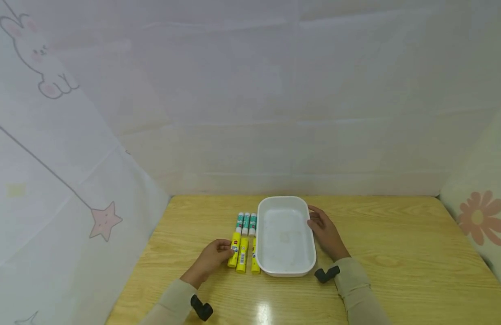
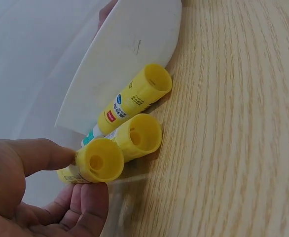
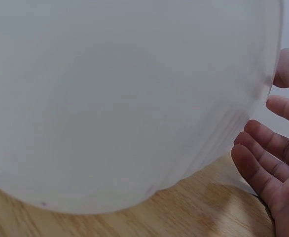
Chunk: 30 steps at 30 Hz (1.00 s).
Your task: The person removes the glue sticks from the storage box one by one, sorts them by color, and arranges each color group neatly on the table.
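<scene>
My left hand (image 1: 211, 259) pinches a yellow glue stick (image 1: 234, 250) between thumb and fingers, at the left end of the yellow group. Two more yellow glue sticks lie to its right, one glue stick (image 1: 242, 255) in the middle and another glue stick (image 2: 134, 96) against the white tray. Beyond them, three smaller green-and-white glue sticks (image 1: 246, 223) lie side by side. The rectangular white tray (image 1: 287, 273) stands upright on the table with nothing in it. Along its right wall rests my right hand (image 1: 325, 232), thumb at the rim and fingers loosely extended beside the outer wall (image 3: 110, 108).
The wooden table (image 1: 396, 253) reaches back to a pale cloth backdrop (image 1: 295, 113). Cloth walls with a printed rabbit, star and flower flank it on both sides. Each sleeved wrist wears a black camera mount, such as the left mount (image 1: 202, 308).
</scene>
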### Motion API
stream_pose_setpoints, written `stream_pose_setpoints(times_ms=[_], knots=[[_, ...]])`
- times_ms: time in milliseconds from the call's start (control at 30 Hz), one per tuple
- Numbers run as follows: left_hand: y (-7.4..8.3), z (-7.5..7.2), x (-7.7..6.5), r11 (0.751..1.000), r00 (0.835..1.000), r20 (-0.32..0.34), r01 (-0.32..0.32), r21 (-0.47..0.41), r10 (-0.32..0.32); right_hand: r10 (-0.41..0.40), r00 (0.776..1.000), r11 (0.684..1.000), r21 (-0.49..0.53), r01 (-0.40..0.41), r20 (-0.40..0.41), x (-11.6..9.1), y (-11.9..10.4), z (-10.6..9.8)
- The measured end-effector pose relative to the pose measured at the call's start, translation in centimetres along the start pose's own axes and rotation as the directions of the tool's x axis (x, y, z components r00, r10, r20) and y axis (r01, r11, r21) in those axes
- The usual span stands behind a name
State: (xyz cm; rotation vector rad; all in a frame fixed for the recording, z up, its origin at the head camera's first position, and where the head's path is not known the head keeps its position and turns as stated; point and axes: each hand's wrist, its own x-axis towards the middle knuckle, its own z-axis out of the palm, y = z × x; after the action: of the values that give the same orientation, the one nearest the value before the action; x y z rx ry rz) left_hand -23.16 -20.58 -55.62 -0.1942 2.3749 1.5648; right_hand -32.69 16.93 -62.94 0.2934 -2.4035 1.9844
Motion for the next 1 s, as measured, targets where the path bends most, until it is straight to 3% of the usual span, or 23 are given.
stream_pose_setpoints(times_ms=[433, 700, 800, 1000], knots=[[-0.4, 0.6, 0.0, 0.997, 1.0, 0.005, 0.02, 0.074, -0.02, -0.023, 1.0, 1.0, 0.006, 0.023, -0.001, -0.2, 0.0, -0.2], [-0.4, 1.1, 0.2, 0.997, 1.0, 0.0, 0.002, 0.073, -0.002, -0.044, 0.999, 0.999, -0.016, 0.044, 0.023, -1.0, -3.8, -0.3], [-0.2, 1.2, 0.1, 0.997, 1.0, -0.009, 0.012, 0.074, -0.011, -0.037, 0.999, 0.999, -0.016, 0.037, 0.019, -1.0, -3.6, -0.2], [-0.3, 1.3, -0.1, 0.998, 1.0, -0.007, 0.008, 0.07, -0.008, 0.002, 1.0, 1.0, 0.006, -0.002, 0.008, -0.3, -0.9, 0.0]])
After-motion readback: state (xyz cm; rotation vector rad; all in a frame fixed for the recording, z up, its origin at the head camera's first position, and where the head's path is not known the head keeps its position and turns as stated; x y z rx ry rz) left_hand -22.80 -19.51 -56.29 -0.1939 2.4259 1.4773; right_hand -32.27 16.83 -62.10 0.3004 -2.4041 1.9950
